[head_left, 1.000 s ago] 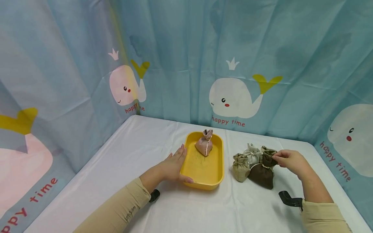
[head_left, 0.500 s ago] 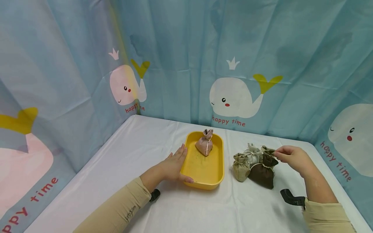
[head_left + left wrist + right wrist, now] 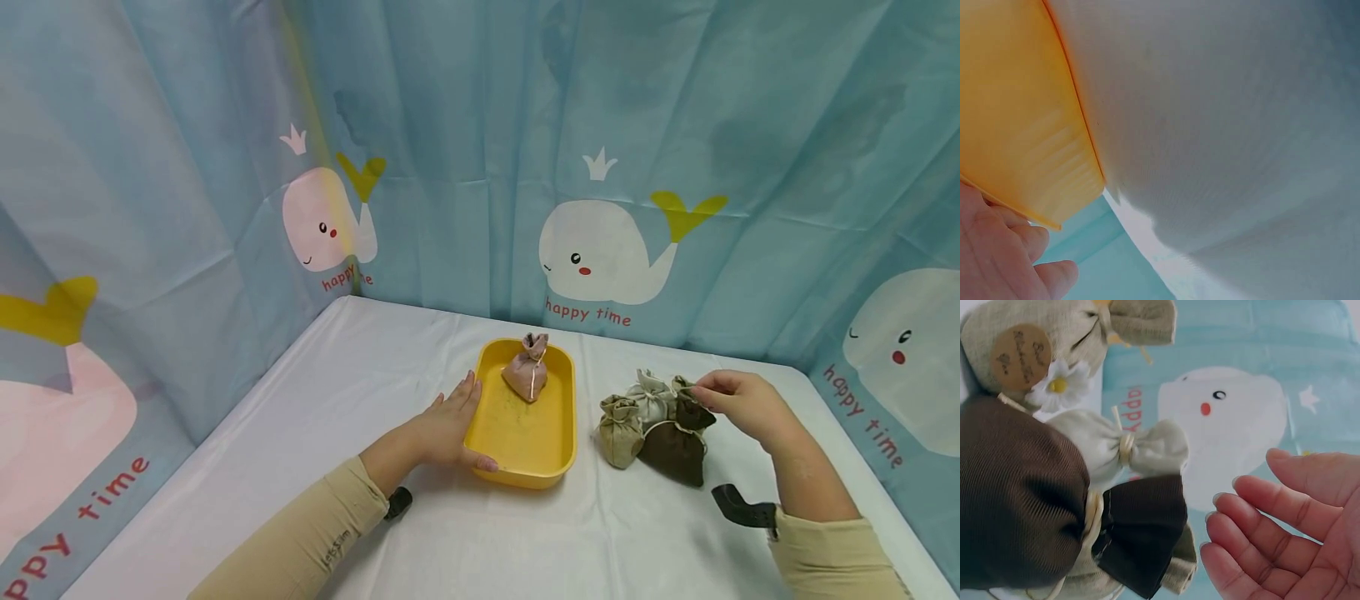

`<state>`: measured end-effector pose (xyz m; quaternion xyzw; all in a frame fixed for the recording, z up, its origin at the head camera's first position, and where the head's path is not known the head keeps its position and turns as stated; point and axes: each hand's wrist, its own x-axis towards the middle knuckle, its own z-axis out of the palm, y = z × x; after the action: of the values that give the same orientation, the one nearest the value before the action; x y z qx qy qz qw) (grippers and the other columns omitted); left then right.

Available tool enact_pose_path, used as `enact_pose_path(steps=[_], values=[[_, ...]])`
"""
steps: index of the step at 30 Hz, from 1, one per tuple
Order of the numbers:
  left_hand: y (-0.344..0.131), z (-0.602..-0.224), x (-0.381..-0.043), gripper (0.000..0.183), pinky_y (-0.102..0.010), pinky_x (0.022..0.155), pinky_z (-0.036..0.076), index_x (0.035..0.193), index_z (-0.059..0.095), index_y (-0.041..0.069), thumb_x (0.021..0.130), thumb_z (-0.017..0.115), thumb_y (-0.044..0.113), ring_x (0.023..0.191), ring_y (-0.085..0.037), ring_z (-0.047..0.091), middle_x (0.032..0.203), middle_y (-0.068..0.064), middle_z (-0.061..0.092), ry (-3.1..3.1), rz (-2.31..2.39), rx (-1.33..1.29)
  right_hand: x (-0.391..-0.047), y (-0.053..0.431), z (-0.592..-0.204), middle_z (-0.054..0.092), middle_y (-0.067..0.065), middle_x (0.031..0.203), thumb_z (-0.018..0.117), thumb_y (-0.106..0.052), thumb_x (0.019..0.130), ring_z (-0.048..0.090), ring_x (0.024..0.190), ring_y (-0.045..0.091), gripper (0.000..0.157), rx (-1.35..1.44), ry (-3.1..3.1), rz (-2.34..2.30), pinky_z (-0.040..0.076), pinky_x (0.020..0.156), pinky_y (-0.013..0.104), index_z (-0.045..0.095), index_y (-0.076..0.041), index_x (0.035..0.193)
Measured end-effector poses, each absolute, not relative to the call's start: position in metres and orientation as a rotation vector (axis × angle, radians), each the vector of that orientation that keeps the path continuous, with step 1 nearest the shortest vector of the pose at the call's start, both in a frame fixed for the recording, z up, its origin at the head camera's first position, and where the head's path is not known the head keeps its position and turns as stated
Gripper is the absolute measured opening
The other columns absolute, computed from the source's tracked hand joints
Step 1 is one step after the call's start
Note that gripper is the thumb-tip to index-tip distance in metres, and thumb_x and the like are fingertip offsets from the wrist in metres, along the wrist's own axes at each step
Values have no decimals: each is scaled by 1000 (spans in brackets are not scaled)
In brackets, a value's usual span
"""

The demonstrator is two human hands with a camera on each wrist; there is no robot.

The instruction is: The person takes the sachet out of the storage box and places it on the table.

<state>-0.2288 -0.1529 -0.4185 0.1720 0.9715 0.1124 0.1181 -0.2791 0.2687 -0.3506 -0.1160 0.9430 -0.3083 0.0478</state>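
- The left hand (image 3: 444, 429) rests flat against the near left corner of the yellow tray (image 3: 558, 450), fingers straight along the rim and thumb on the front edge. It looks placed there to keep the tray from sliding on the tabletop (image 3: 360, 392).
- One pink pouch (image 3: 527, 368) lies in the far end of the tray, tied neck up, leaning on the back wall.
- Right of the tray, well apart from it, the other pouches stand bunched and touching: a tan pouch (image 3: 620, 429) nearest the tray, a pale pouch (image 3: 651, 395) behind it, a brown pouch (image 3: 675, 448) in front.
- The right hand (image 3: 742, 402) is at the far side of this bunch, thumb and forefinger pinched at the neck of an olive pouch (image 3: 686, 387) behind the brown one. The neck is the natural handle, which may be why the fingers go there.
- In the right wrist view the other fingers (image 3: 1272, 512) lie loosely curled, clear of the cloth.
- A blue whale curtain (image 3: 600, 167) closes off the back and sides.
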Motion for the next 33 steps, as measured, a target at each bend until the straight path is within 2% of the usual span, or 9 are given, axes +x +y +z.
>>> enact_pose_path(steps=[6, 11, 20, 33], values=[[-153, -419, -229, 135, -46, 110, 11, 146, -5, 7, 51, 43, 90, 139, -16, -8, 152, -7, -15, 2841, 323, 495, -283, 256, -345, 63, 12, 97, 53, -36, 92, 57, 87, 22, 38, -425, 2885, -964, 45, 72, 39, 63, -1, 103], [-154, -420, -230, 135, -45, 110, 11, 146, -6, 7, 51, 41, 90, 139, -15, -8, 152, -7, -16, 2847, 308, 498, -288, 243, -342, 61, 9, 94, 52, -42, 91, 52, 82, 20, 42, -410, 2885, -951, 44, 67, 33, 63, -3, 104], [-155, -421, -229, 134, -46, 110, 13, 146, -4, 4, 53, 44, 89, 139, -18, -6, 152, -10, -14, 2862, 328, 541, -295, 212, -335, 63, 9, 93, 55, -37, 91, 50, 79, 21, 34, -516, 2923, -948, 42, 65, 33, 66, -5, 98], [-155, -422, -230, 135, -46, 110, 12, 146, -4, 5, 52, 43, 89, 139, -18, -6, 152, -10, -14, 2855, 329, 536, -309, 163, -334, 65, 8, 95, 58, -28, 91, 55, 84, 23, 22, -544, 2841, -1050, 47, 73, 35, 65, -9, 98]])
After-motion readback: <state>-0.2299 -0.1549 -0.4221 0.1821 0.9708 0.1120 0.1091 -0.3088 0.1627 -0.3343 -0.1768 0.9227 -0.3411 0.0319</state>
